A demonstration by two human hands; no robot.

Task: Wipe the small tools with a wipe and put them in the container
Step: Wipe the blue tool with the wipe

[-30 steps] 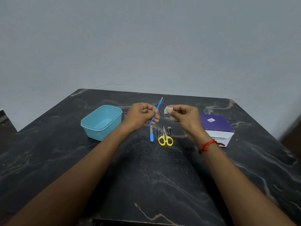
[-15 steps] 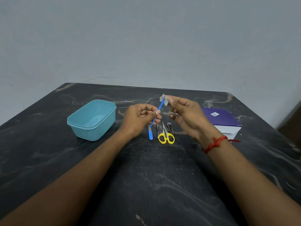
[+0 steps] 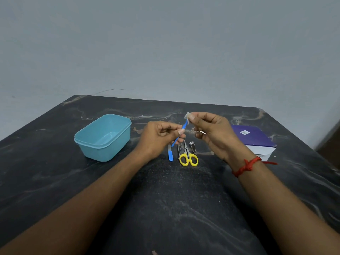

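Teal container (image 3: 103, 153) sits left on the counter (image 3: 165, 208), top open, nothing seen inside; well back from the near edge, w/ free room round it. Left hand (image 3: 158, 138) next: fingers (image 3: 173, 128) curled, pinching the lower-mid shaft of the blue stick tool (image 3: 178, 136), which is up off the counter, tilted up to the right. Judged v. light, thin, stiff plastic, prob. slick once damp, so hold mid-shaft, not the tip, or it may twist.

Under the hands, in a row: blue-handled file (image 3: 170, 154), yellow scissors (image 3: 188, 158), nail clipper (image 3: 192, 147), lying flat, close tog., apart from the container. Small, metal, pointed ends, so take by the handles.

Wipe (image 3: 187, 115) wraps the stick's top end; soft, limp. Right hand (image 3: 215, 133) pinches it btw. thumb & forefinger, other fingers loosely bent. Purple box (image 3: 252, 137) far right, near the right edge.

Path stick → container looks open: short swing left over bare counter, nothing in btw.
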